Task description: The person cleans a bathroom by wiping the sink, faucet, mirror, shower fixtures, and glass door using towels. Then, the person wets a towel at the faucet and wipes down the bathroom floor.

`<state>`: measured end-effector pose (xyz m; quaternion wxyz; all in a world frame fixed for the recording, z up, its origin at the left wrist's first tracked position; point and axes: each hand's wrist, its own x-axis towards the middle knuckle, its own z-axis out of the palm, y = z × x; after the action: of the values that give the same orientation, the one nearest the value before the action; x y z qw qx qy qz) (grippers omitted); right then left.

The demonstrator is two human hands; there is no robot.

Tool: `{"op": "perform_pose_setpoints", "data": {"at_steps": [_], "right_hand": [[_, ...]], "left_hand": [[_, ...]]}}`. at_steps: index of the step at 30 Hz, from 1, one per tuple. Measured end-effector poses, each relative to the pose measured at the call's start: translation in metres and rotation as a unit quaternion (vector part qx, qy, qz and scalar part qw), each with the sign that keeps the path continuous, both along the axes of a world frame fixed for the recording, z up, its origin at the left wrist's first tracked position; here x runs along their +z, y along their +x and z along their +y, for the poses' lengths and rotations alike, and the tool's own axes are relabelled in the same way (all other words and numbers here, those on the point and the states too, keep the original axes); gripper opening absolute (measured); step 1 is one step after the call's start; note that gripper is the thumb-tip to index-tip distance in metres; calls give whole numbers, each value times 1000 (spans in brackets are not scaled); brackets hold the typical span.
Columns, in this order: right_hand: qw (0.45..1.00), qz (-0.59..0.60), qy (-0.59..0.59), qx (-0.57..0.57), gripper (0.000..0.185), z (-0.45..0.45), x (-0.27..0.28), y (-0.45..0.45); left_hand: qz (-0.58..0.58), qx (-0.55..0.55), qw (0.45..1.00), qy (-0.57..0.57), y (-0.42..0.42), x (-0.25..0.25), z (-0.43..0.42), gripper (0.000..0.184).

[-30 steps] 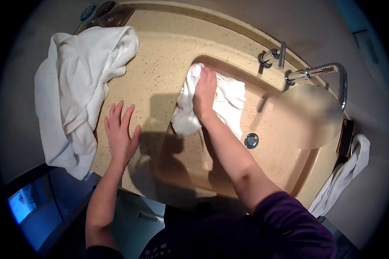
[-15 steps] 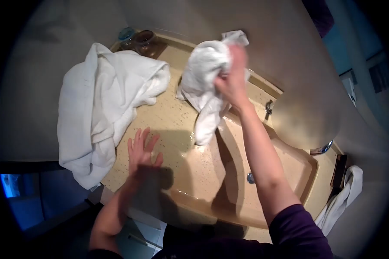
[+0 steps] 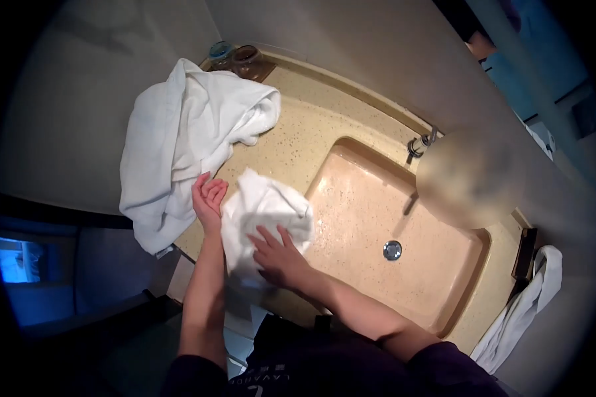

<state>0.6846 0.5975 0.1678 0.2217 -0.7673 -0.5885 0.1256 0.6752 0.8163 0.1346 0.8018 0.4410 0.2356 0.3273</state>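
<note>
My right hand (image 3: 278, 258) lies on a crumpled white towel (image 3: 271, 202), its fingers spread over the cloth. This towel rests on the counter at the near left side of the sink (image 3: 357, 231). My left hand (image 3: 209, 200) is at the towel's left edge, palm turned up, fingers loosely bent and holding nothing. Just beyond it a larger white towel (image 3: 172, 139) is heaped on the left end of the speckled beige counter (image 3: 304, 106).
Two glasses, one bluish (image 3: 220, 51) and one brownish (image 3: 247, 59), stand in the back left corner. A faucet (image 3: 419, 145) rises behind the sink, which has a metal drain (image 3: 392, 250). On the right are a dark box (image 3: 524, 254) and a hanging white towel (image 3: 520, 308).
My right hand and the smaller towel have come from the back edge of the counter to its near left part. That hand has gone from gripping the cloth to lying spread on it.
</note>
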Motion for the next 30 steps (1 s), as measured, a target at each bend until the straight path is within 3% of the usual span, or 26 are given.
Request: {"op": "perform_pose_setpoints", "data": {"at_steps": [3,5,6,7,8,9,10,11,12,14,16,17,18,20,22,23,24,25,26,27,28,29,30], "right_hand": [[999,18,-7,44,33,-64,7,-21],[991,-18,-116,67,43,-115,22,-29],[988,39,-143,53,48,-146,20,-28],[963,200,-148,-98,51,-178,21,-33],[986,96,-125,-48,55,-219,20,-32],[977,152,-99,-109,56,-262,0,-32],[942,184,-165,-229,55,-294,5,-30],[856,353,-94,-366,48,-337,-15,-29],[699,534,76,-470,39,-336,17,-19],[552,591,245,-535,43,-349,50,-6],[502,585,399,-497,53,-336,75,-6],[483,595,448,-461,61,-337,79,-14],[474,604,480,-424,68,-341,80,-24],[482,588,517,-393,69,-333,90,-37],[419,646,460,-443,51,-336,78,-35],[580,559,409,-428,42,-334,67,-30],[659,531,278,-454,34,-319,102,-21],[665,525,253,-468,32,-321,91,-22],[685,481,291,-463,32,-321,73,-22],[668,494,331,-447,31,-313,98,-16],[662,469,367,-455,32,-315,96,-12],[641,442,408,-476,33,-316,95,-6],[618,415,449,-494,34,-318,95,-2]], "left_hand": [[29,29,998,-57,-3,4,-6,33],[71,5,997,-28,-9,7,-12,32],[99,-17,995,5,-13,11,-19,30],[131,-17,991,22,-12,25,-38,29],[134,-28,990,20,-12,31,-54,29],[150,-75,984,62,-13,34,-70,27],[163,-122,974,104,-13,38,-88,25],[176,-161,965,108,-9,44,-112,23],[176,-230,954,76,-6,46,-136,23],[192,-372,908,23,0,51,-184,28],[214,-508,834,25,13,51,-226,29],[191,-580,792,14,19,51,-242,39],[182,-588,788,18,25,61,-263,39],[27,-585,810,-37,27,86,-301,51],[6,-623,780,59,32,101,-319,64],[34,-668,737,100,30,137,-318,61],[-2,-662,726,185,27,129,-316,55],[85,-672,718,159,26,2,-315,46],[20,-679,700,220,25,18,-312,43],[-47,-682,676,275,26,45,-310,40],[-35,-630,675,382,32,61,-307,38],[4,-538,733,416,35,80,-309,34],[113,-520,768,356,41,91,-304,32]]}}
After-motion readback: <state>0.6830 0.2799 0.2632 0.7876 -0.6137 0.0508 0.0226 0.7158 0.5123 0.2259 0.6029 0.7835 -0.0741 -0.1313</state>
